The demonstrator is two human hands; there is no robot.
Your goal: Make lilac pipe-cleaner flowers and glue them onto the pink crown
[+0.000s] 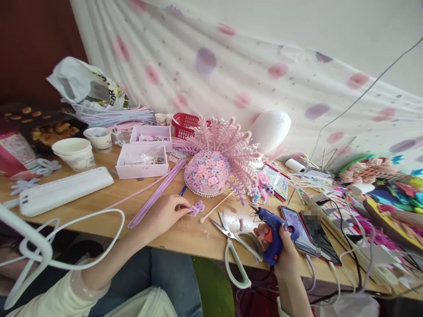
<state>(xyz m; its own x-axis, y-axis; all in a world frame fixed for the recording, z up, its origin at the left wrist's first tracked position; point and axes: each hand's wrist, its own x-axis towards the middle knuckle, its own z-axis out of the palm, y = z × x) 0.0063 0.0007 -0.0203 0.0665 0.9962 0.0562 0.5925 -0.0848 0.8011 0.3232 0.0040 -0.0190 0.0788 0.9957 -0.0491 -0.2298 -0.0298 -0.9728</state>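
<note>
My left hand pinches a small purple pipe-cleaner flower just above the table. My right hand is wrapped round a blue hot glue gun with an orange trigger; its nozzle points up and to the left. Behind both hands stands a dome covered in pink, lilac and blue fuzzy flowers, edged with beads. Pink feathery pipe-cleaner fronds fan out from its back and right side. Between my hands lie scissors with open blades and a thin wooden stick.
Lilac pipe cleaners lie left of the dome, near two white boxes of beads. A white power strip and paper cups stand at the left. Phones with cables lie right of the glue gun. A white cable loops at lower left.
</note>
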